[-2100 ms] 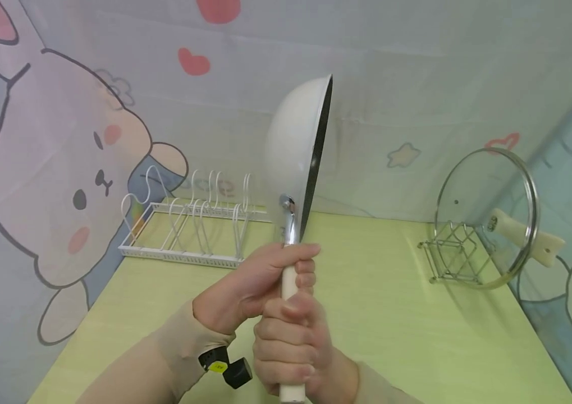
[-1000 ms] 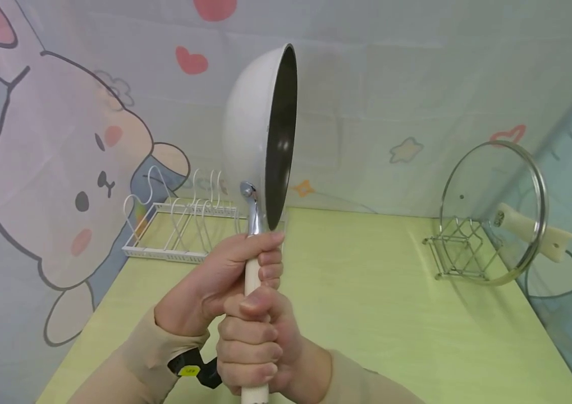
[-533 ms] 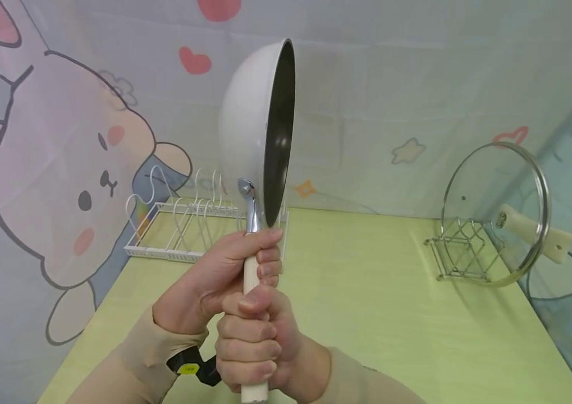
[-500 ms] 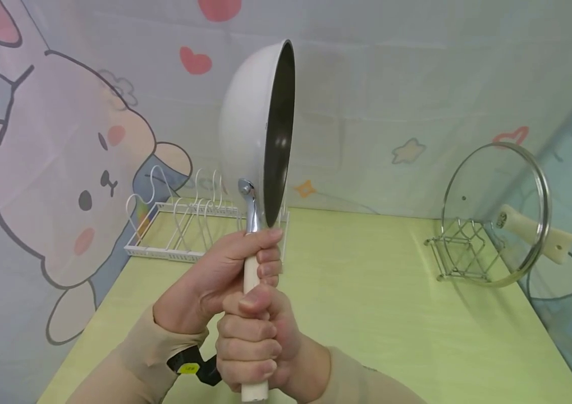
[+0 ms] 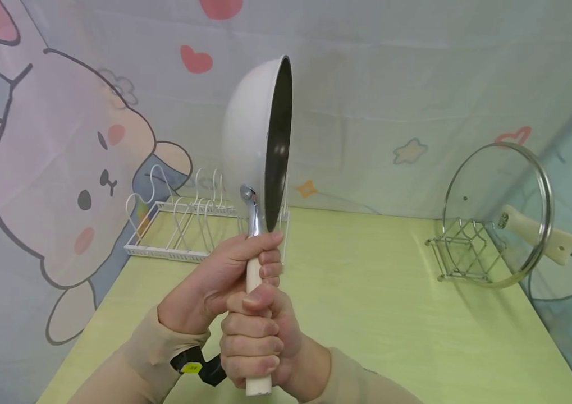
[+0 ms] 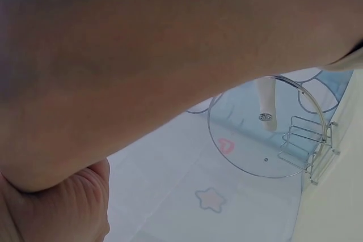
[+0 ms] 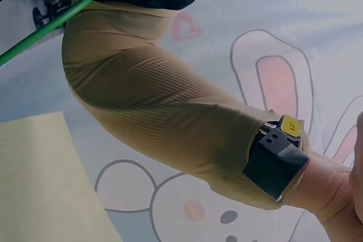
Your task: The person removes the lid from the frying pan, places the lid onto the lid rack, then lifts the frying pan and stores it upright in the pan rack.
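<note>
A deep frying pan point(image 5: 250, 129), white outside and dark inside, stands on end in the air in the head view, its handle pointing down and its opening turned right. My left hand point(image 5: 225, 266) grips the upper part of the cream handle point(image 5: 254, 275), just below the metal joint. Right under it, my right hand point(image 5: 255, 336) wraps its fingers round the lower part, and the handle's butt shows beneath. In the left wrist view, bare skin fills much of the frame and the pan is hidden. The right wrist view shows the left sleeve point(image 7: 170, 106) and wrist camera point(image 7: 277, 162).
A white wire dish rack point(image 5: 164, 255) stands back left on the green table point(image 5: 366, 314), partly behind the pan. At the right, a glass lid point(image 5: 493, 168) with a cream handle stands upright in a small metal rack point(image 5: 462, 278). A printed cloth point(image 5: 366, 101) hangs behind.
Both hands have carried the pan left and up, and turned it so more of its dark inside shows. Over the last half second it has dropped slightly. The grips stay the same.
</note>
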{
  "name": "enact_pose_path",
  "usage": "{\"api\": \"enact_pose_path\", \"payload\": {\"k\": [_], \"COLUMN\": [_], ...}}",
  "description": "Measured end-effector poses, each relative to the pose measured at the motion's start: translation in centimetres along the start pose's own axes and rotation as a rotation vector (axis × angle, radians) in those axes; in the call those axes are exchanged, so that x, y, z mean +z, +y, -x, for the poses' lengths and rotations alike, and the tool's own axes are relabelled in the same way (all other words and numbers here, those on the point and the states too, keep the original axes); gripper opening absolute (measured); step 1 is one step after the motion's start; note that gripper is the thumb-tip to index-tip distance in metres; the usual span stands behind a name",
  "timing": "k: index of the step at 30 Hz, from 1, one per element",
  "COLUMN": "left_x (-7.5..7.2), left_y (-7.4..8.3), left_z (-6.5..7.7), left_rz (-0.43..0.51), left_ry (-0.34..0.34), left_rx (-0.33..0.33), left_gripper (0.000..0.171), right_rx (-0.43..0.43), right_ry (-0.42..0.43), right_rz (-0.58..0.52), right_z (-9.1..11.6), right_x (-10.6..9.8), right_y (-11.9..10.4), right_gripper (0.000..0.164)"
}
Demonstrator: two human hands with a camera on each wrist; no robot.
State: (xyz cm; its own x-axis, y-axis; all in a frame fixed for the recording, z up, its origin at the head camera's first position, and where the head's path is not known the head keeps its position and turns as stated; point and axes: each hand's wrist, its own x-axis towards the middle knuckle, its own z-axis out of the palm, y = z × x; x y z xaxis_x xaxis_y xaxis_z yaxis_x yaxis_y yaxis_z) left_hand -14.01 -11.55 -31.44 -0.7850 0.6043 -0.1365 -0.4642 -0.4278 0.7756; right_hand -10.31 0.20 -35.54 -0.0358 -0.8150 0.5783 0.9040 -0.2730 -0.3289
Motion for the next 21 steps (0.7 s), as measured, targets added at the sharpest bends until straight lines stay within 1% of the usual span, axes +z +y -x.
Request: {"api": "enact_pose_path", "payload": {"k": [5,11,21], "left_x": [-0.3,-0.7,-1.5], "left_y": [-0.2,-0.6,-1.1], "left_z": [-0.1,-0.3,-0.6], "left_rz": [0.006,0.0,0.003], "left_ry": [-0.002,0.007,-0.004], "left_rx": [0.001,-0.004,-0.016], "left_gripper": [0.018,0.021,0.022], "right_rx": [-0.002,-0.007,-0.017], "right_ry": [0.002,0.004,0.022], "right_rz": [-0.01,-0.034,-0.05], "right_z": [0.1,0.4,0.8], "right_x": [-0.4,-0.8,-1.5], "right_y": [0.1,0.1,0.3], "right_gripper": [0.046,0.047,0.046]}}
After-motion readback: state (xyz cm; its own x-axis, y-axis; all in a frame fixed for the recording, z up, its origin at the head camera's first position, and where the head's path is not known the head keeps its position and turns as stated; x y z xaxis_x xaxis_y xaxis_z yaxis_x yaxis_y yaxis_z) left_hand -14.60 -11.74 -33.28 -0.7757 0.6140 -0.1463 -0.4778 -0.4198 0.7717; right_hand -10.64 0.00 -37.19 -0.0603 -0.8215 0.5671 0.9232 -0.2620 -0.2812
